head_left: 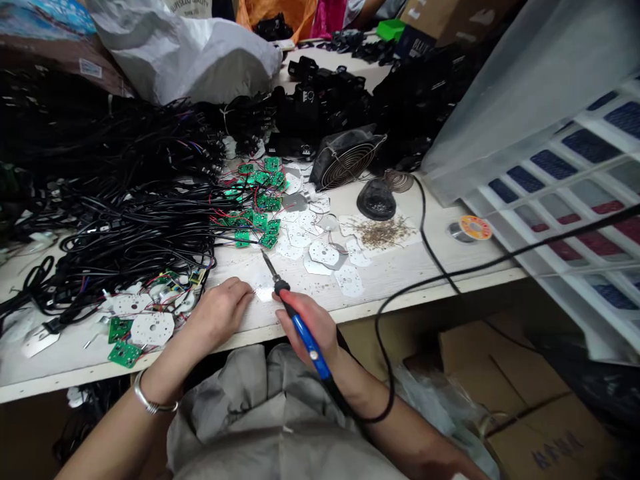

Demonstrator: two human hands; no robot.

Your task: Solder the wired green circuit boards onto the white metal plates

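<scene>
My right hand (313, 327) is wrapped round a blue soldering iron (309, 343), whose metal tip points up and left over the bench. On the table edge rests my left hand (220, 312), fingers closed beside a small white plate (265, 292); what its fingertips pinch is too small to name. Green circuit boards (260, 220) with red wires lie beyond my hands. White perforated discs (324, 253) are spread to their right. Black cables (150, 227) are heaped at the left, with more white discs (153, 329) and green boards (124, 354) near the front edge.
A small fan (347, 160) stands behind the discs. Right of it are a dark stand (376, 200), brown scraps (383, 232) and a solder spool (470, 229). A black cord (425, 283) hangs across the right side. Plastic drawers (575, 200) rise at the right.
</scene>
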